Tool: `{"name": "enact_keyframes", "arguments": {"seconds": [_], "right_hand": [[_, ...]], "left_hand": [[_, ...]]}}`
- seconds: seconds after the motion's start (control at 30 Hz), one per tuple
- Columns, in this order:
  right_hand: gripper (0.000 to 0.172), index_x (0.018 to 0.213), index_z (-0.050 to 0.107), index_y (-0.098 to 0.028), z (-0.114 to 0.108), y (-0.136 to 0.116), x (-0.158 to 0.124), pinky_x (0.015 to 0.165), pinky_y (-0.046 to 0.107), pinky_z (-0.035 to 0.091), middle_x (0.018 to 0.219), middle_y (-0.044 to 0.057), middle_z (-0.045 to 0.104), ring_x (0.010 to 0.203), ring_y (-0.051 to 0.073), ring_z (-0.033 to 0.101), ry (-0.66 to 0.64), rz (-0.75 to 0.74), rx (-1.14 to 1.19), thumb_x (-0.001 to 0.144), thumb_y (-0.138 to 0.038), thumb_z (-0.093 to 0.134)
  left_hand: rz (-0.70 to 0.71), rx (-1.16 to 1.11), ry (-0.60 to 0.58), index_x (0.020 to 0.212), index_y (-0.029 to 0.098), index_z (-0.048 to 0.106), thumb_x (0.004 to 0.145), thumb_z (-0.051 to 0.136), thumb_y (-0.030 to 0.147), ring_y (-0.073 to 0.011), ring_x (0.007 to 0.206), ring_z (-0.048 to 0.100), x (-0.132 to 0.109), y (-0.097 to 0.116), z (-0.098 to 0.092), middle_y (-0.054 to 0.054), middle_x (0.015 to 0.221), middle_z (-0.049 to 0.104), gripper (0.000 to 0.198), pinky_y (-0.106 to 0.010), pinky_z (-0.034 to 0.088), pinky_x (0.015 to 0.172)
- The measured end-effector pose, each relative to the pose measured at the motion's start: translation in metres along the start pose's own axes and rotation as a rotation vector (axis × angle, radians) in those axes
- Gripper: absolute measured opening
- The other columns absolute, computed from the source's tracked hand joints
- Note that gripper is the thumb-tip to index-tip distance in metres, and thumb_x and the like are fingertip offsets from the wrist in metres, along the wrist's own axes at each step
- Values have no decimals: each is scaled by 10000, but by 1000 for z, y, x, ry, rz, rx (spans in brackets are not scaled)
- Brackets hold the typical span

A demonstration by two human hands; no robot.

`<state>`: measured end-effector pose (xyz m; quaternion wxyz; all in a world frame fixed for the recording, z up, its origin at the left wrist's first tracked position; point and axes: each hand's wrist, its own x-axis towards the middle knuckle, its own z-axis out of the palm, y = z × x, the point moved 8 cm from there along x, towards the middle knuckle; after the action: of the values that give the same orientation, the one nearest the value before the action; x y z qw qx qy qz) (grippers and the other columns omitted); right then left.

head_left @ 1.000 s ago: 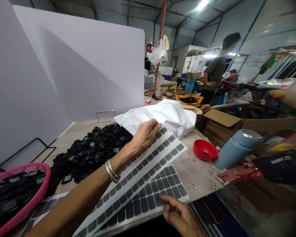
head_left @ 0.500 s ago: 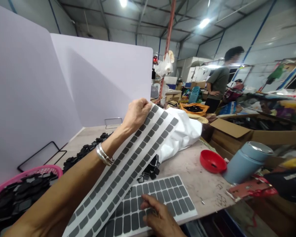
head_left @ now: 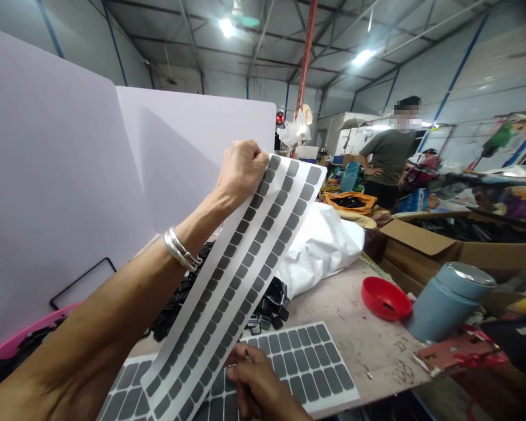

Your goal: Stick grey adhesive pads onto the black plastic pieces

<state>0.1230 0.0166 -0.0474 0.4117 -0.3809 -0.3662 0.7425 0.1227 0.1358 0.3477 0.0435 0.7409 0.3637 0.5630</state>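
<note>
My left hand (head_left: 240, 171) pinches the top corner of a long white strip of grey sticker pads (head_left: 241, 269) and holds it raised and slanted above the table; silver bangles ring that wrist. My right hand (head_left: 255, 386) rests low at the front, fingers curled on the flat sheet of grey pads (head_left: 307, 362) lying on the table, near the strip's lower end. What its fingertips hold, if anything, I cannot make out. A heap of small black parts (head_left: 267, 304) lies behind the strip.
White divider panels (head_left: 70, 164) wall the left and back. A white plastic bag (head_left: 319, 245), a red bowl (head_left: 386, 298) and a blue flask (head_left: 447, 301) stand to the right, a pink basket (head_left: 9, 348) at left. A person (head_left: 388, 158) stands beyond among cardboard boxes (head_left: 438, 248).
My left hand has lifted the strip's top end up off the table, peeling it away from the flat sheet. My right hand slid left along that sheet.
</note>
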Motion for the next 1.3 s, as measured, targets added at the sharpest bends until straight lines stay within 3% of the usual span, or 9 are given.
{"name": "enact_keyframes", "arguments": {"seconds": [0.1,0.23,0.33,0.43,0.6,0.7,0.93,1.13,1.3], "right_hand": [[186,718,535,-185,-4,4,2,206,167,141,432,-104,460,212,65,376,62,26,-16,575,-301,557],[275,748,541,-168,-9,-7,-4,219,174,160,510,-84,518,211,37,334,116,-33,-16,612,-404,585],[357,897,614,-142,-5,-19,-9,250,168,238,733,-12,651,291,41,431,57,-96,-14,596,-335,613],[483,1083,603,-180,2,-21,-6,290,165,289,962,26,684,373,57,510,-16,-127,-3,608,-264,581],[184,725,588,-154,-2,-10,12,239,178,224,575,-50,569,239,46,386,95,-102,-83,600,-288,566],[103,622,516,-174,-4,-16,13,235,170,175,487,-88,464,229,28,336,136,-124,-86,609,-271,548],[86,623,495,-180,-16,-35,-3,264,177,133,461,-99,423,254,17,300,116,-161,-94,654,-239,549],[217,533,373,-223,-14,-33,-2,256,186,81,354,-140,279,218,24,268,109,-136,-101,605,-283,568],[146,564,410,-217,-12,-41,-10,263,190,85,371,-129,330,222,22,263,125,-134,-114,603,-291,529]], "left_hand": [[-4,13,-10,498,184,465,751,516,119,-102,532,418,-1,-1,3,20,528,461,266,-259,339,497],[-48,17,-4,498,187,455,751,522,127,-101,530,408,0,-9,2,20,530,460,269,-265,338,499],[-58,29,19,512,187,475,752,524,135,-111,547,428,4,-14,-3,7,547,500,251,-274,353,513],[-44,21,23,520,188,485,746,519,136,-127,568,455,7,-15,-5,-13,573,536,234,-286,375,530],[-43,31,10,536,184,505,762,508,145,-124,570,458,7,-15,-6,-22,599,558,230,-282,388,536],[-57,91,52,540,176,519,768,517,157,-105,557,439,9,-14,-17,-7,585,551,229,-268,381,531],[-82,140,143,591,154,591,751,552,199,-113,578,460,18,-30,-48,0,575,526,171,-285,375,552],[-99,169,170,573,163,584,736,562,210,-122,584,461,15,-44,-54,6,558,509,170,-292,371,557],[-97,194,200,599,174,582,741,558,217,-135,608,464,17,-56,-63,9,562,518,150,-297,367,566]]}}
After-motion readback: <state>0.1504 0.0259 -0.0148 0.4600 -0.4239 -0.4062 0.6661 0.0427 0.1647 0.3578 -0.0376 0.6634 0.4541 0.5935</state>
